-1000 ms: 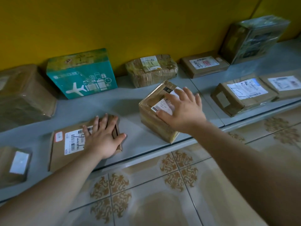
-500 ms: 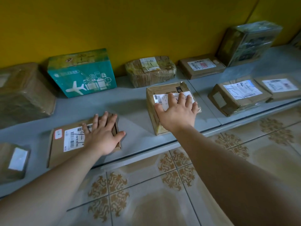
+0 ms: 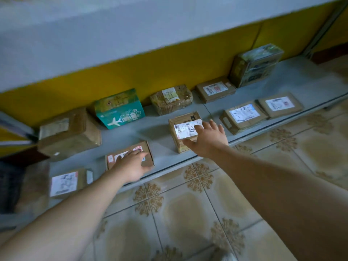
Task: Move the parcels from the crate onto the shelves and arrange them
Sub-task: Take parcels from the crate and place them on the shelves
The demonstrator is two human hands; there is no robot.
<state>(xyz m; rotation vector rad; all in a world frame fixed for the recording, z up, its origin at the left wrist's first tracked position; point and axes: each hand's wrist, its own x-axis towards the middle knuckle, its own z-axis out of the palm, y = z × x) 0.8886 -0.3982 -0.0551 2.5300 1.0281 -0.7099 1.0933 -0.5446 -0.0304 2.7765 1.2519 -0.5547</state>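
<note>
Parcel beneath right hand is brown cardboard with scribbled white label.

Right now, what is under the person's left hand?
A flat brown cardboard parcel lying on the grey shelf. The left hand rests on its top and covers most of its white label, so the print there cannot be read; only the label's edges show.

both hands rest on shelf parcels.
</note>
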